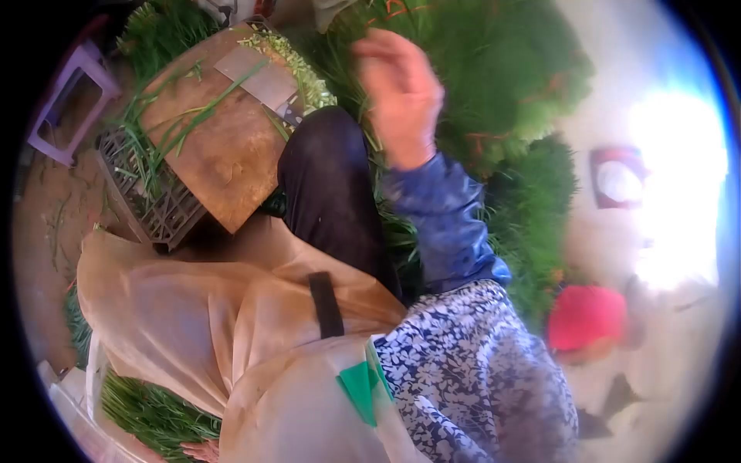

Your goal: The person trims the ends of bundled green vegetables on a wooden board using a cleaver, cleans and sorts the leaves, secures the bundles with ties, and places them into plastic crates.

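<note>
My right hand [405,104] is raised at the upper middle, in a blue sleeve cover, above a large heap of long green stalks [486,69]. Motion smears its fingers, and nothing shows in them. A bit of my left hand [202,450] appears at the bottom edge, against green stalks [150,405] in a pale container; the rest is hidden behind my apron. In front of my knees lies a worn wooden board [224,166] on a dark plastic crate [158,216]. The board bears loose green stalks, a flat metal plate [258,77] resembling a blade, and chopped pale-green ends [305,69].
A purple plastic stool [76,100] stands at the far left. Another bunch of greens [166,42] is behind the board. On the pale floor at right are a pink-red object [587,316] and a dark red item with a white disc [619,179].
</note>
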### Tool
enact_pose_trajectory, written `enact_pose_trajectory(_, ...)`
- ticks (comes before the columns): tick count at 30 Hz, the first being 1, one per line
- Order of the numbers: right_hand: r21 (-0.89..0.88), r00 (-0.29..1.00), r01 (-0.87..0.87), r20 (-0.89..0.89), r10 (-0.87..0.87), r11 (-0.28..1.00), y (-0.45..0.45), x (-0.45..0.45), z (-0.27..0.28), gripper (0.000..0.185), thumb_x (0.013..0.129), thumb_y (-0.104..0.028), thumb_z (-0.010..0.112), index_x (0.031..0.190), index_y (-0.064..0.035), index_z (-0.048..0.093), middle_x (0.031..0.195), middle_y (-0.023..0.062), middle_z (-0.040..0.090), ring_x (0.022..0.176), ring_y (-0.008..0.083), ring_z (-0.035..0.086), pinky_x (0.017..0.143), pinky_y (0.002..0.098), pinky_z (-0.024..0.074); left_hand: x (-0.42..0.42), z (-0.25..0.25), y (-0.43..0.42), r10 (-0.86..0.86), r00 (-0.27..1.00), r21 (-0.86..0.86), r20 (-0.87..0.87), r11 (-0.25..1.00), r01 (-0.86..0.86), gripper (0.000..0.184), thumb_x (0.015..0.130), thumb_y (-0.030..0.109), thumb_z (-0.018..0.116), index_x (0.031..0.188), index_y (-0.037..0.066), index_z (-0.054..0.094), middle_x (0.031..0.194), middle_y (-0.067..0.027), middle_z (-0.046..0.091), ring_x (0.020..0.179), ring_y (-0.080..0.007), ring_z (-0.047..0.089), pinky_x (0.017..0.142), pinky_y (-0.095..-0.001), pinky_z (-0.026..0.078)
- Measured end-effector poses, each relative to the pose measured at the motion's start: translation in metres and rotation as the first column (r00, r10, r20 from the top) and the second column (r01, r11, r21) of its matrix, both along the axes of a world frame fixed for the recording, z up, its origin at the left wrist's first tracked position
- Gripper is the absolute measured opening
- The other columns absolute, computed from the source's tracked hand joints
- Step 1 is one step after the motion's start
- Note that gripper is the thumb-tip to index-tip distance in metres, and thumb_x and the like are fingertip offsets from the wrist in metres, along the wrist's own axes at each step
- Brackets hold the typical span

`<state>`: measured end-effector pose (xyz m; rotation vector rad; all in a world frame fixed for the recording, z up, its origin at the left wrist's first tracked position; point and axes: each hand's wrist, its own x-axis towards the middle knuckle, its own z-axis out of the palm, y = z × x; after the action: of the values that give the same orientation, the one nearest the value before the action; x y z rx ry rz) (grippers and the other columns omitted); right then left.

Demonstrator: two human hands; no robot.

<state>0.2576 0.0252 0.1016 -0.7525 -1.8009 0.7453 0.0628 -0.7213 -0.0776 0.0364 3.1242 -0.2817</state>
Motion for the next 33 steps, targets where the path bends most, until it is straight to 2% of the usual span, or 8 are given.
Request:
enact_pose_trajectory(3,0.02,0.838,0.399,0.399,-0.373,0.917,0.123,0.127,-0.134,0.026,0.086,-0.01,0.064,0.11,-0.001,0.062,0.089,0.0126,0.069,0.082,0.0286,0.067,0.074,0.0379,0.0523,-0.007,0.025,-0.001,0.06,0.994,-0.038,0.096,0.998,-0.056,0.077,0.09,0.054,0.052,0.151,0.015,0.024,0.14,-0.0237,0.044,0.125,-0.0385,0.045,0.104,-0.0474,0.035)
enact_pose_trajectory(12,-0.118,0.181,0.43,0.983,0.042,0.895,0.179,0.193,-0.358,0.117,0.061,-0.052,0.083,0.151,-0.0091,0.021,0.144,0.0202,0.038,0.126,0.0393,0.046,0.096,0.051,0.0439,-0.028,0.133,0.016,0.273,0.908,-0.259,0.319,0.946,-0.194,0.085,0.086,0.057,0.055,0.152,0.018,0.018,0.135,-0.0248,0.048,0.12,-0.0394,0.049,0.1,-0.0478,0.038)
enact_pose_trajectory(16,-0.139,0.237,0.521,0.971,0.014,0.842,0.199,0.2,-0.381,0.114,0.057,-0.039,0.086,0.15,-0.0127,0.025,0.13,0.0252,0.05,0.115,0.0407,0.054,0.09,0.0501,0.0473,-0.045,0.166,0.049,0.188,0.922,-0.215,0.34,0.969,-0.118,0.088,0.085,0.058,0.056,0.153,0.02,0.016,0.133,-0.0252,0.05,0.117,-0.0397,0.051,0.098,-0.048,0.039)
enact_pose_trajectory(17,-0.148,0.241,0.525,0.97,0.021,0.838,0.206,0.204,-0.385,0.114,0.057,-0.039,0.086,0.15,-0.0127,0.025,0.13,0.0252,0.05,0.115,0.0407,0.054,0.09,0.0501,0.0473,-0.054,0.16,0.051,-0.087,0.959,0.248,0.27,0.969,0.018,0.075,0.091,0.036,0.063,0.151,0.008,0.028,0.147,-0.0212,0.039,0.133,-0.0326,0.041,0.109,-0.0426,0.032)
enact_pose_trajectory(21,-0.271,0.353,0.441,0.929,0.113,0.856,0.218,0.208,-0.358,0.1,0.06,-0.031,0.082,0.144,-0.0061,0.035,0.107,0.0262,0.064,0.099,0.037,0.064,0.088,0.0406,0.0502,-0.112,0.149,0.162,-0.301,0.944,0.333,0.132,0.911,0.244,0.066,0.093,0.018,0.06,0.15,0.006,0.029,0.145,-0.019,0.042,0.134,-0.0299,0.04,0.111,-0.0429,0.03)
enact_pose_trajectory(24,-0.713,0.711,0.292,0.608,0.353,0.637,0.212,0.216,-0.307,0.095,0.062,-0.034,0.082,0.137,0.0077,0.042,0.119,0.0252,0.061,0.102,0.0298,0.064,0.091,0.0382,0.0492,-0.115,0.157,0.308,-0.508,0.861,0.509,-0.02,0.736,0.446,0.061,0.094,0.016,0.057,0.148,0.003,0.031,0.145,-0.0173,0.043,0.134,-0.0298,0.04,0.112,-0.0417,0.029)
enact_pose_trajectory(27,-0.959,0.968,0.051,0.116,0.222,0.279,0.16,0.207,-0.208,0.072,0.075,-0.018,0.073,0.137,0.0065,0.045,0.121,0.0173,0.062,0.101,0.025,0.064,0.091,0.0329,0.0503,-0.103,0.173,0.423,-0.801,0.585,0.48,-0.129,0.466,0.743,0.057,0.093,0.009,0.053,0.147,0.002,0.035,0.144,-0.0175,0.045,0.136,-0.0316,0.039,0.114,-0.0424,0.027)
enact_pose_trajectory(33,-0.904,0.906,-0.404,-0.416,-0.076,0.137,0.058,0.219,-0.043,0.062,0.082,-0.005,0.059,0.14,0.0043,0.04,0.125,0.0154,0.061,0.107,0.0225,0.064,0.095,0.0362,0.0522,-0.039,0.211,0.595,-0.905,-0.119,0.255,-0.409,-0.238,0.937,0.086,0.072,0.001,0.071,0.148,0.007,0.032,0.148,-0.017,0.041,0.139,-0.0372,0.035,0.114,-0.0488,0.026)
